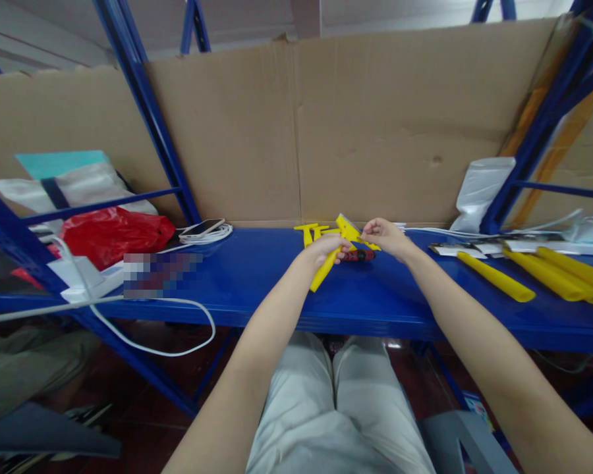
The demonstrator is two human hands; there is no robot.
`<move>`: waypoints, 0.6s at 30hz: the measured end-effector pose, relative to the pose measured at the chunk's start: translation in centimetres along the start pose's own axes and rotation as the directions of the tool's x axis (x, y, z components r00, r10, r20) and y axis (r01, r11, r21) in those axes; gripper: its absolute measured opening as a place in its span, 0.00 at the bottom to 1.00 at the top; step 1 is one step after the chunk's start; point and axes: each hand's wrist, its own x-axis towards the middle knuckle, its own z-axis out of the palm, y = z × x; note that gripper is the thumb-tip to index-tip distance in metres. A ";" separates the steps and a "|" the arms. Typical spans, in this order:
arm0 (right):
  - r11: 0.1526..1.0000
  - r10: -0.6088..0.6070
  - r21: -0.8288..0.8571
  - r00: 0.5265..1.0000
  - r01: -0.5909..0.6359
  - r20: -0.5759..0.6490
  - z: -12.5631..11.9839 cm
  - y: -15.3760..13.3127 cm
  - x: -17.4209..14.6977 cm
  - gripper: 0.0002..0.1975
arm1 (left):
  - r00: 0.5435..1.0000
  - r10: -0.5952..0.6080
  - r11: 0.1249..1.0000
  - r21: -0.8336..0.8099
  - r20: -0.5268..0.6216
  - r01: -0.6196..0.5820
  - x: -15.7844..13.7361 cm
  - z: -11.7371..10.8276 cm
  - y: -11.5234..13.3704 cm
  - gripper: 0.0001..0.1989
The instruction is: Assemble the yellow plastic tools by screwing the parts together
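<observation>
A yellow scraper (325, 271) sits in my left hand (327, 247), whose fingers wrap round its handle. The scraper's broad head points up and away, with a pale strip along its edge. My right hand (386, 237) is just right of that head, its thumb and fingertips pinched together. What they hold, if anything, is too small to make out. Beneath my hands, a red and black tool handle (360, 255) lies on the blue shelf top (257, 270). Several loose yellow plastic parts (306, 234) lie just behind my left hand.
Several yellow-handled scrapers (497, 276) lie at the right. A clear plastic bag (481, 191) leans by the right post. On the left are a phone (202, 228) on a coiled white cable, a red plastic bag (113, 230) and a power strip. Cardboard (366, 125) walls the back.
</observation>
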 end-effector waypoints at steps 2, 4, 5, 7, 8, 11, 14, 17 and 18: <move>1.000 -0.004 0.006 1.000 0.004 0.007 0.1 -0.1 -0.1 0.10 | 1.000 -0.018 1.000 -0.017 0.006 0.018 -0.1 0.1 0.1 0.07; 1.000 0.001 0.005 1.000 -0.001 0.008 0.2 -0.2 -0.1 0.10 | 0.999 -0.039 0.999 -0.019 0.015 0.039 -0.2 0.1 0.2 0.08; 1.000 0.009 0.002 1.000 -0.009 0.006 0.2 -0.2 -0.1 0.11 | 0.999 -0.049 0.999 -0.016 0.019 0.049 -0.2 0.1 0.3 0.08; 1.000 0.031 -0.002 1.000 -0.031 0.005 0.3 -0.2 -0.1 0.10 | 0.998 -0.064 0.998 -0.007 0.026 0.064 -0.2 0.2 0.3 0.08; 0.999 0.040 -0.001 0.999 -0.040 0.007 0.3 -0.2 -0.1 0.10 | 0.997 -0.067 0.998 -0.005 0.028 0.067 -0.2 0.2 0.3 0.08; 0.999 0.054 0.006 0.999 -0.054 0.006 0.3 -0.1 -0.1 0.10 | 0.997 -0.068 0.998 -0.004 0.032 0.069 0.0 0.1 0.2 0.09; 0.999 0.040 0.009 0.999 -0.040 -0.004 0.4 0.2 0.1 0.11 | 0.996 -0.080 0.997 -0.017 0.037 0.081 0.2 0.0 0.1 0.09; 1.000 0.013 -0.006 1.000 -0.013 -0.016 0.5 0.5 0.3 0.11 | 0.995 -0.083 0.995 -0.052 0.050 0.086 0.3 0.0 0.0 0.09; 1.000 0.004 -0.018 1.000 -0.004 -0.024 0.5 0.7 0.4 0.11 | 0.995 -0.082 0.994 -0.067 0.055 0.086 0.3 0.0 0.0 0.09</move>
